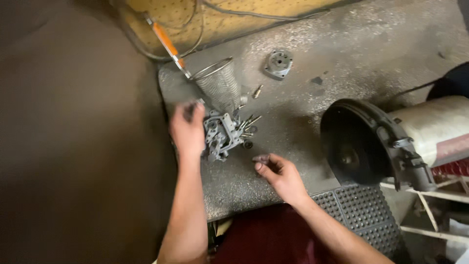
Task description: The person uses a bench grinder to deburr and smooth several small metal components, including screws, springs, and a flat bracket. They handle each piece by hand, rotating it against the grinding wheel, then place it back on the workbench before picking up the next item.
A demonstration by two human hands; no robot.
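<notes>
across the middle, a speckled grey slab point(303, 88) runs from 9 o'clock up to 2 o'clock; its left edge drops to dark bare floor, and its near edge ends just above the person's dark red lap. open slab lies between the parts pile and the black round guard housing point(359, 142) at 3 o'clock, which overhangs the slab's right side beside a pale cylinder point(435, 124). a black studded rubber mat point(361, 210) sits at 5 o'clock. a wire mesh basket point(220, 85) lies tipped at 11 o'clock, an orange-handled tool point(166, 43) touching its rim. the grey cast metal body point(221, 134) rests near the slab's left edge, loose screws point(248, 124) just beside it. a round metal cap point(278, 63) sits apart at 12 o'clock. the left hand point(188, 129), blurred, touches the casting's left side; i cannot tell its grip. the right hand point(278, 173) rests loosely curled on bare slab, fingertips pinched on something small i cannot make out.
</notes>
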